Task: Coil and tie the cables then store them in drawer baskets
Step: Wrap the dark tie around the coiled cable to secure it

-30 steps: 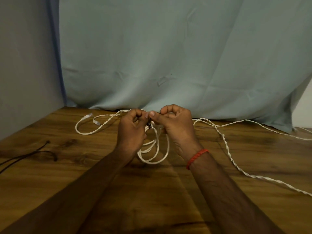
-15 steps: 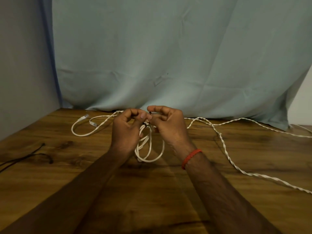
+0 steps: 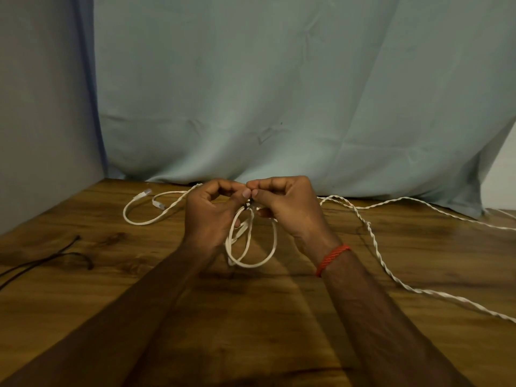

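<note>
In the middle of the head view, just above the wooden table [image 3: 251, 325], the white cable [image 3: 252, 247] hung in a few loose loops, gathered at the top between both hands, its lowest loop at or just above the wood. The left hand [image 3: 208, 219] had its fingers curled, and its thumb and forefinger pinched the gathered top. The right hand [image 3: 291, 210] met it there fingertip to fingertip, also pinching, with its lower fingers curled round a strand. A small dark thing [image 3: 248, 205] showed at that pinch. It was probably a tie, though it was too small to tell.

The cable looked light, thin and limp, with enough spring for the loops to splay if let go. The best place to hold it seemed to be the gathered neck where all the strands crossed.

Both forearms reached in from the lower edge of the frame and converged on the pinch, and the right wrist wore a red thread band [image 3: 332, 258].

To the left lay a white loop [image 3: 145, 220] with two plugs. Whether it belonged to the held cable could not be told. A twisted white cord [image 3: 375, 248] trailed off to the right edge, and a black cable [image 3: 58, 256] lay at the left edge. A pale cloth [image 3: 279, 93] hung behind. No drawer baskets were in view.
</note>
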### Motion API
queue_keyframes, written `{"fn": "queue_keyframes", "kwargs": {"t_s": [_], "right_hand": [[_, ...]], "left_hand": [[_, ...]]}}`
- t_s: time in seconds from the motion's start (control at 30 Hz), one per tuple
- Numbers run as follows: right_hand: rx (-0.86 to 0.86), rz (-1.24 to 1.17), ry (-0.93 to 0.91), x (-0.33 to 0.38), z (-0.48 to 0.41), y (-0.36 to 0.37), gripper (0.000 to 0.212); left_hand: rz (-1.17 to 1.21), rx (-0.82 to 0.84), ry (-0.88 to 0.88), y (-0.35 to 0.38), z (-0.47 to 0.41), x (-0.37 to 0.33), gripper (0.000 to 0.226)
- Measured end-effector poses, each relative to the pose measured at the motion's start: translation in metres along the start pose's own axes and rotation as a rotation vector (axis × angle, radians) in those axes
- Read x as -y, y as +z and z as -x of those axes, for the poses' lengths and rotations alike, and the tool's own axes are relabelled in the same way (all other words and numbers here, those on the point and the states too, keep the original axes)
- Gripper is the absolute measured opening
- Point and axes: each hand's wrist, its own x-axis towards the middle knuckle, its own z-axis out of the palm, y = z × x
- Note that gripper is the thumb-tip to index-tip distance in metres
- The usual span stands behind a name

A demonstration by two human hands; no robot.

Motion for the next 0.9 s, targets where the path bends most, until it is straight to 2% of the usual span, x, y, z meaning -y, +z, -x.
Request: {"fn": "queue_keyframes", "kwargs": {"t_s": [0.2,0.33,0.5,0.6,0.7,0.9], "right_hand": [[-0.018,0.145,-0.043,0.001,0.003,-0.003,0.017],[0.007,0.159,0.01,0.006,0.001,-0.011,0.011],[0.047,0.152,0.032,0.01,0.001,-0.019,0.003],[0.105,0.195,0.002,0.01,0.0,-0.024,0.003],[0.154,0.286,-0.072,0.009,-0.003,-0.028,0.005],[0.062,0.671,-0.403,-0.005,-0.007,-0.018,0.009]], "left_hand": [[-0.07,0.035,0.125,0.002,0.003,-0.002,0.023],[-0.099,0.089,0.148,0.002,0.005,-0.004,0.019],[-0.161,0.145,0.229,0.002,0.004,-0.005,0.034],[-0.159,0.141,0.214,0.001,0.005,-0.004,0.039],[-0.16,0.134,0.189,0.0,0.004,-0.003,0.041],[-0.08,0.122,0.139,0.002,0.004,0.001,0.032]]}}
